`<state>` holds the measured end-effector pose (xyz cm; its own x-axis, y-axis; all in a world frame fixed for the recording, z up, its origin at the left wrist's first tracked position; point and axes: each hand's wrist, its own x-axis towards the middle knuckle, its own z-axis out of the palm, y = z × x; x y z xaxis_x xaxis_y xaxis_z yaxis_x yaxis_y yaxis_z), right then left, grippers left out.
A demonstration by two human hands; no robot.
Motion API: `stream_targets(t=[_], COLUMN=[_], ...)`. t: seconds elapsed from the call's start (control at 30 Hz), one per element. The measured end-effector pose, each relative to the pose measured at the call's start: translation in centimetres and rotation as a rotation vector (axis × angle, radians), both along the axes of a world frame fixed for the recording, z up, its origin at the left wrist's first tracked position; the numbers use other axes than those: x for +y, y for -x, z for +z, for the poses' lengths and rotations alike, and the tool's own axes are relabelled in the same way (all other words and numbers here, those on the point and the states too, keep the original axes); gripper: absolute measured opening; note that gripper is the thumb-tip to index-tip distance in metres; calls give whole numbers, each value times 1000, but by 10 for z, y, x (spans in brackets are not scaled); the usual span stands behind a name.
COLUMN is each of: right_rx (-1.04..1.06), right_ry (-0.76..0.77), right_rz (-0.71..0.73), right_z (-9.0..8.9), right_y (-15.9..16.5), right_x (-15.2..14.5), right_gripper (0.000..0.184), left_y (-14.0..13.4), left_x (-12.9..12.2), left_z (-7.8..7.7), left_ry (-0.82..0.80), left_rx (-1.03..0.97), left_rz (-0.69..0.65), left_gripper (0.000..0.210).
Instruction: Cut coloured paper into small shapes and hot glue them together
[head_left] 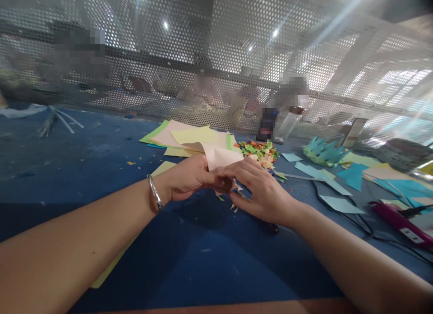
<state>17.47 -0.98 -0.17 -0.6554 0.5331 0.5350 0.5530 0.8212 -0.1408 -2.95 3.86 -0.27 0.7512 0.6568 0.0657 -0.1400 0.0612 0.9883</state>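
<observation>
A pale pink sheet of paper (221, 158) is raised and bent in front of me. My left hand (191, 178), with a silver bangle at the wrist, is closed on its left side, fingers pinched. My right hand (259, 187) is closed on its right edge, fingertips close to the left ones. Between the fingers shows a small brown round shape (225, 185) whose kind I cannot make out. Under my right palm lies a slim tool with a dark handle end (273, 228); most of it is hidden. Small pale paper scraps (234, 208) lie just below the hands.
Behind the sheet lies a stack of green, pink and yellow paper (169, 136). Curled scraps (260, 151) are heaped beside it. To the right are a folded blue-green paper piece (326, 151), blue strips (341, 204), a cable and a purple power strip (401, 223). Perforated metal panel (189, 48) stands behind.
</observation>
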Motion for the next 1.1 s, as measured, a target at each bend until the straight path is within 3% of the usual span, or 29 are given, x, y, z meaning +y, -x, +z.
stream_targets(t=[1.1], right_rx=[3], right_ry=[38], right_rz=[-1], right_z=[1], right_y=[-1], right_x=[-1], right_gripper=[49], left_y=[1], left_x=[0], left_z=[2], left_ry=[-55], left_rx=[19], left_rz=[-15], left_gripper=[23])
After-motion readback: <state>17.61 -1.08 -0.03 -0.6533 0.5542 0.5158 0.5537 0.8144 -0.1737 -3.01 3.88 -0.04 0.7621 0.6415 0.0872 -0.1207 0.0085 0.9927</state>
